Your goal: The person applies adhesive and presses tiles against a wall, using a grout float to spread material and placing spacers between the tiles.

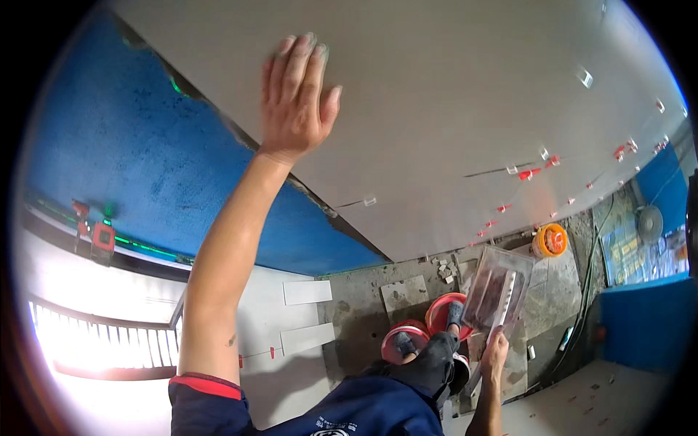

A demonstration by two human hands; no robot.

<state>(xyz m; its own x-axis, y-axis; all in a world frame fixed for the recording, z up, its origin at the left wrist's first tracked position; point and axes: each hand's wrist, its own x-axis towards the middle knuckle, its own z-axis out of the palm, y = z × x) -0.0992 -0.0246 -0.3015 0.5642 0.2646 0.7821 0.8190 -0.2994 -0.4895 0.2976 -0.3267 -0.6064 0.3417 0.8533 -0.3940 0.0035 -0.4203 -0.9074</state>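
1. I have the left hand open and flat over the grey panel, near its edge bordering the blue wall; contact I cannot confirm.
2. My right hand grips one end of a flat rectangular tool, beyond the panel's bottom edge.
3. I see red clips toward that edge, an orange bucket past it.

The tiles lie right of the laser level (apart).
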